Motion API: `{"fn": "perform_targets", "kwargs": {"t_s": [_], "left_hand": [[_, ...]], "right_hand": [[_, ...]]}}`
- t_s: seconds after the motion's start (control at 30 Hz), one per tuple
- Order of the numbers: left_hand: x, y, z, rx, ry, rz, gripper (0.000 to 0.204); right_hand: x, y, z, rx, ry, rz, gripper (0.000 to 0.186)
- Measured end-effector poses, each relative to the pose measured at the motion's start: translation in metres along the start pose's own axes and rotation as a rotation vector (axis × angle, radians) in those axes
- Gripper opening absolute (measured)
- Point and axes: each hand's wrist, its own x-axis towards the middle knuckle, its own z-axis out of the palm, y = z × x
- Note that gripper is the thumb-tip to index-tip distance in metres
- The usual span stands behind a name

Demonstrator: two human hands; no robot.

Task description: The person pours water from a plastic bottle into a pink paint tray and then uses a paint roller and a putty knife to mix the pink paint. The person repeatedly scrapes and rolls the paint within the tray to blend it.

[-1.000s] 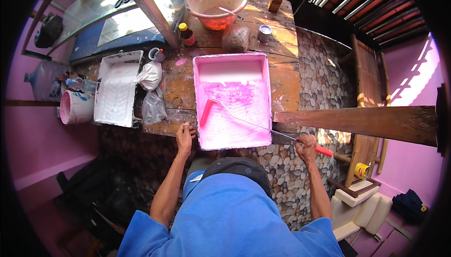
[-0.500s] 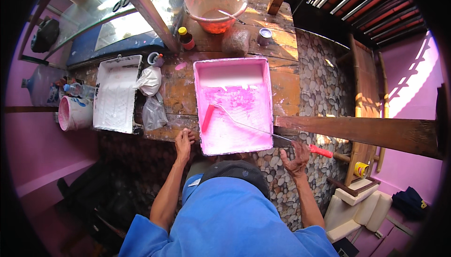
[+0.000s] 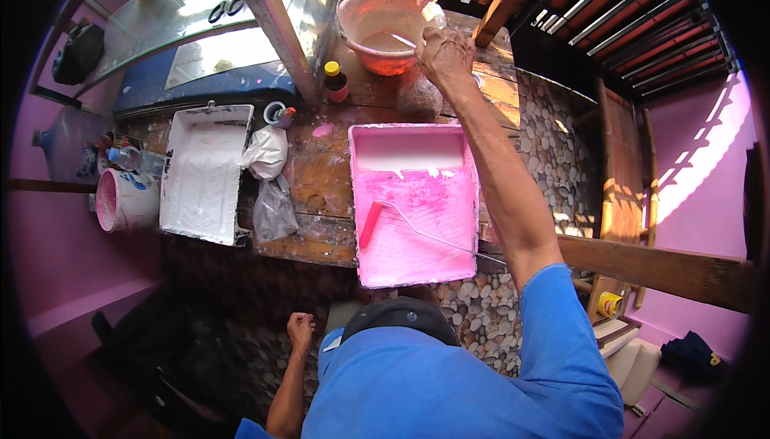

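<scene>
My right hand (image 3: 446,55) reaches out over the far side of the table. Its fingers are closed round the outer end of a thin pale stick (image 3: 399,38), whose other end slopes into an orange-red bucket (image 3: 377,58). Below that arm lies a pink paint tray (image 3: 417,266) with pink paint in it. A paint roller with a red sleeve (image 3: 370,225) rests in the tray, its wire frame crossing the right rim; my forearm and sleeve hide its handle. Down by my side, short of the table edge, my left hand (image 3: 301,329) is loosely curled with nothing visible in it.
A white paint tray (image 3: 202,174), a crumpled plastic bag (image 3: 274,213) and a small cup (image 3: 277,114) are at the left. A yellow-capped bottle (image 3: 336,83) stands near the bucket. A wooden beam (image 3: 658,269) juts out at the right. A clear bag (image 3: 419,95) sits below the bucket.
My right hand has left the roller handle area and moved far forward to the stick at the bucket. My left hand has dropped back from the table edge. The view has shifted slightly.
</scene>
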Motion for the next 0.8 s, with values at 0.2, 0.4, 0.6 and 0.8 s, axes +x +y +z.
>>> {"fn": "perform_targets", "kwargs": {"t_s": [0.2,0.4,0.6,0.8], "left_hand": [[-0.011,-0.051,-0.032,-0.289,0.102,-0.251,0.017],[0.006,0.076,-0.005,-0.535,-0.261,-0.179,0.029],[0.013,0.183,0.030,-1.013,-0.788,-0.144,0.072],[0.021,0.212,0.063,-0.811,-0.839,-0.100,0.057]], "right_hand": [[0.040,0.002,0.043,-0.142,-0.341,-0.166,0.023],[0.029,0.012,0.052,-0.171,-0.353,-0.168,0.019],[-0.045,-0.008,-0.048,0.186,-0.137,0.095,0.029],[-0.216,-0.012,-0.122,0.541,-0.237,0.407,0.023]]}}
